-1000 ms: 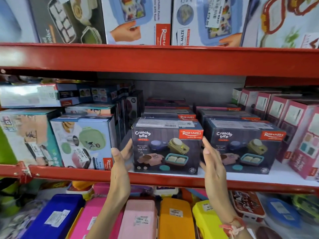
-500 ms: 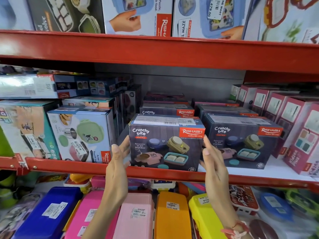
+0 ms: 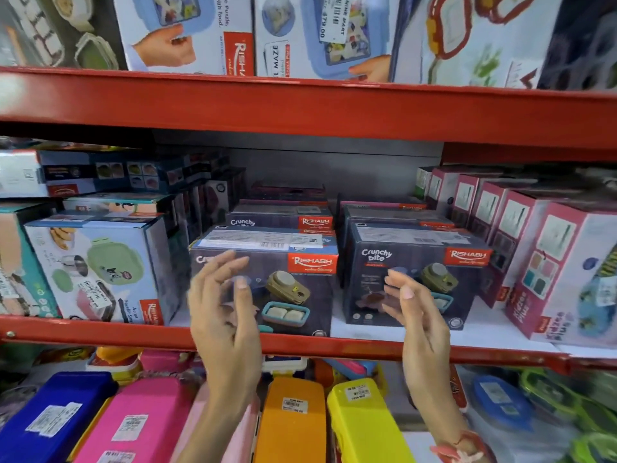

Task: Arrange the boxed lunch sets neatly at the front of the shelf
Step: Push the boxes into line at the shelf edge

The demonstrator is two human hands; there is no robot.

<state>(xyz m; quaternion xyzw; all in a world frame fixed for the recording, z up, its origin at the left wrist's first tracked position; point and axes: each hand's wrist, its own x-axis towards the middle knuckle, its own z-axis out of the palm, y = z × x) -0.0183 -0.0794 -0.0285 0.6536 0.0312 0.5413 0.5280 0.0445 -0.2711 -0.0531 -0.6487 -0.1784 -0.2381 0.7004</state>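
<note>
Two dark grey "Crunchy Bite" lunch set boxes stand side by side at the front of the middle shelf. The left box (image 3: 297, 282) sits at the red shelf lip (image 3: 100, 332); the right box (image 3: 444, 272) sits slightly further back. More of the same boxes (image 3: 280, 220) are stacked behind them. My left hand (image 3: 222, 309) hovers in front of the left box's face, fingers apart, holding nothing. My right hand (image 3: 414, 312) hovers in front of the right box's left part, fingers spread, also holding nothing.
A pale blue lunch box carton (image 3: 96, 269) stands left of the dark boxes. Pink cartons (image 3: 564, 269) line the right side. The red upper shelf (image 3: 300, 105) carries large boxes. Below lie several coloured plastic cases, among them an orange case (image 3: 293, 419) and a yellow case (image 3: 364, 426).
Both hands have let go of the left box's sides and drawn back toward me. The right hand has shifted right, in front of the second box. The camera has moved closer.
</note>
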